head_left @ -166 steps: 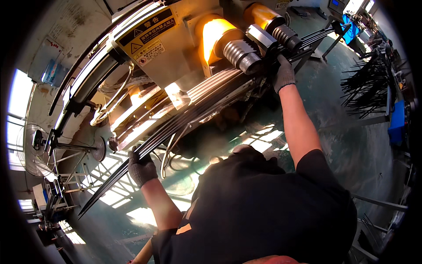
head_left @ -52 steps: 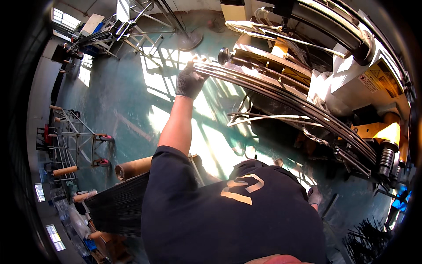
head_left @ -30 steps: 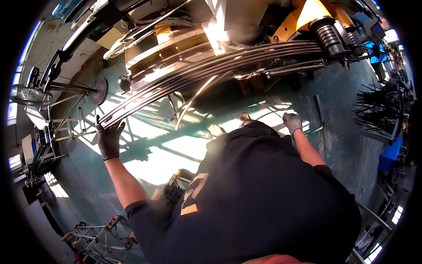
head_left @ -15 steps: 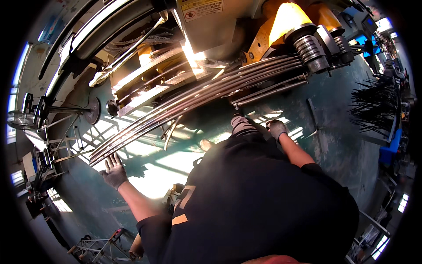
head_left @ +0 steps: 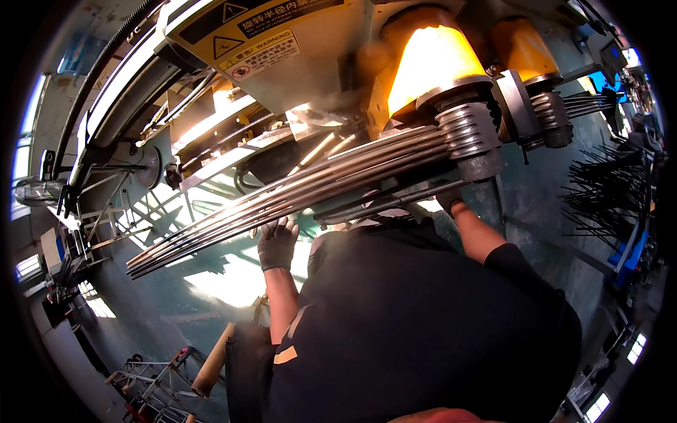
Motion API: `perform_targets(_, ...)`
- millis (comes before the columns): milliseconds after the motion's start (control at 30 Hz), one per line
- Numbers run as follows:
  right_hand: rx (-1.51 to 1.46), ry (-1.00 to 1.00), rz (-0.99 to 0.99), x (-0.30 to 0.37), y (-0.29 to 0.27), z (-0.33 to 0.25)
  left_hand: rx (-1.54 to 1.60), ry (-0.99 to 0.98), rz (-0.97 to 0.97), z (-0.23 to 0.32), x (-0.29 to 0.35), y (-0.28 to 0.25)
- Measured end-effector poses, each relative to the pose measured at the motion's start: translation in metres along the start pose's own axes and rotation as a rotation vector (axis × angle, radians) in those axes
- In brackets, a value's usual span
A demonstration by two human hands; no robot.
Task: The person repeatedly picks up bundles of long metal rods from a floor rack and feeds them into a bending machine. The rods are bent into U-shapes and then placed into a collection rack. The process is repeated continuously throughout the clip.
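Note:
A bundle of long metal rods (head_left: 282,196) slants across the machine, its loose ends at the left. My left hand (head_left: 276,245), in a grey glove, is raised at the bundle's lower edge, fingers apart and bent at the tips. Whether they touch the rods is unclear. My right hand (head_left: 448,194), also gloved, is at the right end of a thin ridged bar (head_left: 388,203) below the bundle. Its fingers are mostly hidden there. Right of the rods stands a grooved metal roller (head_left: 468,132) under a yellow cone-shaped housing (head_left: 434,63).
A second yellow housing (head_left: 523,49) stands farther right. Dark thin rods (head_left: 606,187) are piled at the far right. A fan (head_left: 37,192) stands at the far left, and a metal-framed cart (head_left: 159,384) at the lower left. Sunlight patches the green floor (head_left: 169,310).
My left hand has moved right, from the rods' loose ends to partway along the bundle. My right hand has risen to the bar's end. My body has come closer to the machine.

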State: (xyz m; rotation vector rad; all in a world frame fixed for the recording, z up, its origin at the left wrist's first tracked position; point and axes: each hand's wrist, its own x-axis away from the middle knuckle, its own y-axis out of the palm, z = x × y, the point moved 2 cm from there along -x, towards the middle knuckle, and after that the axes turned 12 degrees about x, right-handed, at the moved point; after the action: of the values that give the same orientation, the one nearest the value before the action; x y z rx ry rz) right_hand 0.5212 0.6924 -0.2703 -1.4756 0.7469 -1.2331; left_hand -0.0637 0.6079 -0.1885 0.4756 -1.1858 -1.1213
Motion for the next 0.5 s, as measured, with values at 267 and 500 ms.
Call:
perform_targets(267, -0.057, 0.049, -0.175, 0.059, -0.043, -0.060, 0.288, -0.178, -0.115, 0.046, -0.004, -0.065)
perform_targets(500, -0.633, 0.820, -0.371, 0.196, 0.004, -0.101, 0.196, -0.257, 0.258, -0.004, 0.013, 0.011)
